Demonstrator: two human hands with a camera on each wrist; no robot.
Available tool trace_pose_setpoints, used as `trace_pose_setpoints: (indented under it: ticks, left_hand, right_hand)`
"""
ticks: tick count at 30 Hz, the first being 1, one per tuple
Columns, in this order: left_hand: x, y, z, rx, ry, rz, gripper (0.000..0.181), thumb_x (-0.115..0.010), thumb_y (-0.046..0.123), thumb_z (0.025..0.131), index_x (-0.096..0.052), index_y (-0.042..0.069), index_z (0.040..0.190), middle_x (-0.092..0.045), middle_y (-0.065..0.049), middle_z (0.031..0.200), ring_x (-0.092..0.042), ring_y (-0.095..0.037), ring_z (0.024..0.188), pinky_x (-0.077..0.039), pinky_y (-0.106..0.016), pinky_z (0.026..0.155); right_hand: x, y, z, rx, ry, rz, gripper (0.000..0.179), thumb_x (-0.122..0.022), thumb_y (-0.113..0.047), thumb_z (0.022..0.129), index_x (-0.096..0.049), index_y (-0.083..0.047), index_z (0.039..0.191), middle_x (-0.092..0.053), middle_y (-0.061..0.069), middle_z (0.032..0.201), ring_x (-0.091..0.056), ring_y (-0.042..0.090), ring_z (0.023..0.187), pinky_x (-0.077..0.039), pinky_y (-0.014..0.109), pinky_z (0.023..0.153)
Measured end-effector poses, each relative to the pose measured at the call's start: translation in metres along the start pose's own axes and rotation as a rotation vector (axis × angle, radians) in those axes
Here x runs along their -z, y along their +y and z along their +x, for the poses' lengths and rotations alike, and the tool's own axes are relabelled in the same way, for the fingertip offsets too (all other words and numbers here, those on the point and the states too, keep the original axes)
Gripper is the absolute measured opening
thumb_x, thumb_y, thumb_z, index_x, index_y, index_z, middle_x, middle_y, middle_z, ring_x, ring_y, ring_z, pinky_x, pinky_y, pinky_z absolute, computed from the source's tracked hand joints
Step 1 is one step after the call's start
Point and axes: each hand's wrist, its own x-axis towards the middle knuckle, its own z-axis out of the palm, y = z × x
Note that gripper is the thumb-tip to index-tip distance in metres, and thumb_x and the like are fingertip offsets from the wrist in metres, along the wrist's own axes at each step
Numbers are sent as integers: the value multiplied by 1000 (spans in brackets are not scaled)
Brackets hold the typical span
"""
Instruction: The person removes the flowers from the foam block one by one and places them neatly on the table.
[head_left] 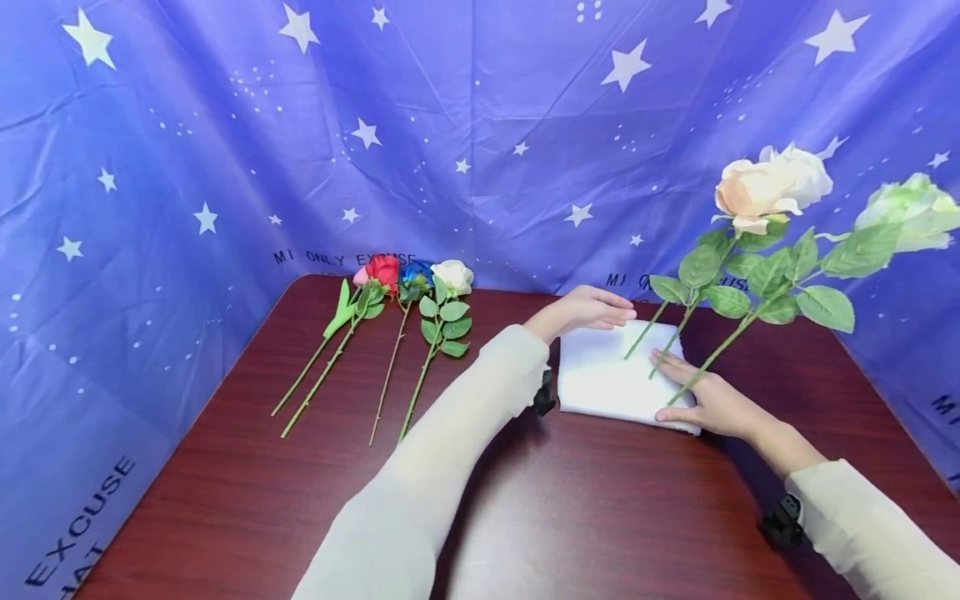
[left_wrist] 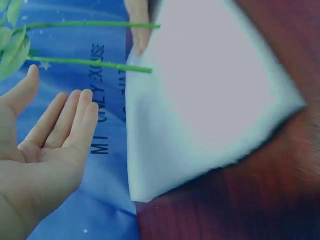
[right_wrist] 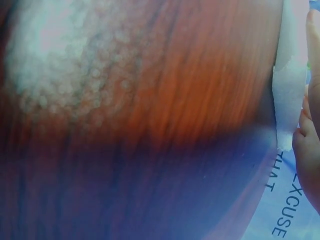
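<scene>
A white foam block (head_left: 615,375) lies on the table, with three flower stems standing in its top. They carry a peach rose (head_left: 750,193), a white rose (head_left: 806,177) and a pale green flower (head_left: 903,215), all leaning right. My left hand (head_left: 588,310) hovers over the block's back left edge, its fingers extended and holding nothing; the left wrist view shows its palm (left_wrist: 50,155) beside the block. At the block's right side my right hand (head_left: 712,404) rests with fingers and thumb spread on it. Only part of those fingers (right_wrist: 312,150) shows in the right wrist view.
On the table's left side lie a pink tulip (head_left: 361,276), a red rose (head_left: 383,272), a blue flower (head_left: 417,275) and a white rose with green leaves (head_left: 453,277). A blue star-printed cloth (head_left: 420,150) hangs behind the dark red wooden table (head_left: 600,508).
</scene>
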Motion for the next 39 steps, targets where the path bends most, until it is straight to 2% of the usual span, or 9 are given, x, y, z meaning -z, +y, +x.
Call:
trace_pose_setpoints:
  ticks: [5,13,20,24,27,31,34,37,39]
  left_hand:
    - [-1,2,13,22,8,-87,42,-57,14,97,-51,1,137,-51,-18,143,-49,-31,134,-39,-37,117]
    - [-22,-10,25,31,-20,-130,43,-47,14,102,-44,0,142,-45,-17,148,-42,-29,140,-29,-37,123]
    - [-37,-19,28,0,15,-94,41,-47,18,102,-48,3,140,-47,-14,148,-43,-29,139,-31,-38,122]
    - [-49,-19,28,-29,35,-113,39,-47,15,101,-50,1,138,-52,-16,143,-48,-29,135,-35,-36,119]
    - [-58,-18,28,-56,92,-123,36,-51,12,99,-54,-2,132,-60,-16,134,-58,-29,125,-43,-32,113]
    - [-63,-19,27,-86,219,-108,27,-58,12,95,-65,-2,118,-70,-15,115,-68,-27,109,-55,-28,98]
    - [-64,-21,26,-132,297,-114,22,-62,10,93,-69,-4,109,-73,-19,105,-71,-30,101,-58,-34,93]
    - [-62,-23,27,-184,340,-132,20,-62,7,92,-70,-6,106,-72,-22,102,-71,-34,99,-59,-39,90]
    - [-60,-24,27,-208,353,-157,20,-62,4,92,-69,-8,106,-72,-23,103,-70,-36,99,-60,-38,88]
  right_hand:
    - [-3,0,1,21,2,0,85,-81,-33,74,-43,3,141,-46,30,142,-8,-21,134,-7,-10,105]
    - [0,2,0,35,20,-21,86,-82,-30,72,-43,2,141,-47,30,141,-8,-21,135,-7,-9,106]
    - [-1,2,1,47,18,-10,86,-82,-29,72,-43,4,141,-46,31,141,-8,-21,135,-8,-9,106]
    - [-1,2,2,41,17,-15,86,-82,-29,72,-43,3,141,-47,32,140,-9,-21,134,-8,-9,105]
    - [0,1,2,32,18,-15,86,-82,-29,72,-43,2,142,-48,33,138,-10,-20,133,-8,-9,105]
    - [0,1,2,22,14,-9,87,-82,-29,72,-42,2,142,-47,33,138,-10,-20,132,-8,-10,104]
    - [-1,2,1,30,20,-4,86,-82,-28,72,-43,3,142,-48,34,138,-10,-21,132,-8,-10,104]
    - [-1,3,1,46,28,-2,85,-83,-28,71,-44,5,140,-47,34,137,-9,-21,134,-8,-9,106]
    - [-1,3,2,56,34,-3,85,-83,-27,71,-45,7,138,-48,35,137,-9,-21,135,-9,-9,106]
